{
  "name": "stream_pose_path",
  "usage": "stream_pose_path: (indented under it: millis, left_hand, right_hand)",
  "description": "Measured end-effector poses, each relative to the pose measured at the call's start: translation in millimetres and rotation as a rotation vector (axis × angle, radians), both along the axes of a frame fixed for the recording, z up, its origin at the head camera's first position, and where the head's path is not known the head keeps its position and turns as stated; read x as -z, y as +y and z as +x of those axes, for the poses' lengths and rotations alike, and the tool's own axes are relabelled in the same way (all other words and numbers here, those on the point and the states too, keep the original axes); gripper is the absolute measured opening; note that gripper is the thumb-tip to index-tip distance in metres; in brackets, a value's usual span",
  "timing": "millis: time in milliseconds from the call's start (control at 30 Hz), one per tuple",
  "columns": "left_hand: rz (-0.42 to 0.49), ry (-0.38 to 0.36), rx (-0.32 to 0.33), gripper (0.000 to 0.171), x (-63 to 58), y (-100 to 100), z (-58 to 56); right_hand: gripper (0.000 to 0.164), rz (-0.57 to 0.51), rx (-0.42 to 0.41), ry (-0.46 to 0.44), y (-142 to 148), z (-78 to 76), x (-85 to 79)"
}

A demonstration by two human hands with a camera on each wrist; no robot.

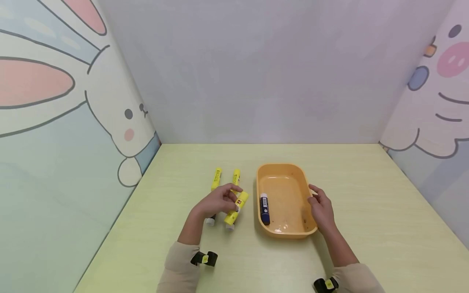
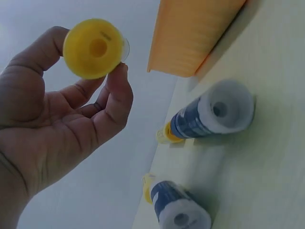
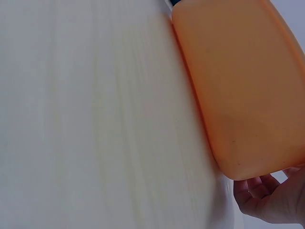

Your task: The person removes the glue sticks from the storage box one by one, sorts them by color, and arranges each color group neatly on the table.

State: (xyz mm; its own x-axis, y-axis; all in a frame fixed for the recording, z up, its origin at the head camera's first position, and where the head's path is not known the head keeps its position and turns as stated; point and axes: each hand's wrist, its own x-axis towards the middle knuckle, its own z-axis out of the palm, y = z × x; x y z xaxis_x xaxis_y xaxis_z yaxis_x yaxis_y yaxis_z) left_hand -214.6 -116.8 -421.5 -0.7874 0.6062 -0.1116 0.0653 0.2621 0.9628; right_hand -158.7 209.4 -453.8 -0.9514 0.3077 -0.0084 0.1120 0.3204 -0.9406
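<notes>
My left hand point(image 1: 220, 200) pinches a yellow glue stick point(image 1: 237, 207) between thumb and fingertips, above the table; its round yellow end point(image 2: 93, 48) faces the left wrist camera. Under and behind that hand lie two yellow glue sticks point(image 1: 216, 178) point(image 1: 236, 176) and two dark blue glue sticks with pale ends point(image 2: 228, 107) point(image 2: 183, 214), partly hidden in the head view. An orange plastic basket point(image 1: 283, 166) stands right of them. Inside it, along the left wall, lies one dark blue glue stick point(image 1: 264, 209). My right hand point(image 1: 322, 209) grips the basket's right rim.
The pale wood-look table point(image 1: 366, 203) ends at a plain grey back wall point(image 1: 256, 73). Side walls with cartoon pictures flank it, a rabbit point(image 1: 121, 122) on the left. Black straps sit on both wrists point(image 1: 204, 259).
</notes>
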Motion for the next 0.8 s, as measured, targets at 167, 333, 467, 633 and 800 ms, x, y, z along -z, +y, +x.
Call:
stream_pose_path:
  millis: [167,333,467,633,800]
  left_hand:
    - [-0.006,-0.011,-0.044,0.048,5.0,-17,-0.4]
    - [-0.015,-0.014,-0.09,0.05,7.7,-31,-3.4]
    - [-0.038,0.002,-0.138,0.05,9.3,-39,-6.4]
    - [-0.071,0.005,-0.211,0.049,8.7,-47,-11.4]
    - [-0.088,-0.004,-0.291,0.049,8.3,-59,-17.5]
  right_hand:
    - [0.042,0.007,-0.003,0.0,0,0.4,0.4]
    - [0.042,0.015,0.003,-0.001,1,0.5,0.1]
    - [0.041,0.014,0.007,0.006,1,-0.2,-0.5]
    - [0.041,0.015,0.003,0.008,1,-0.7,0.2]
    - [0.041,0.011,0.007,0.018,0,0.6,3.4]
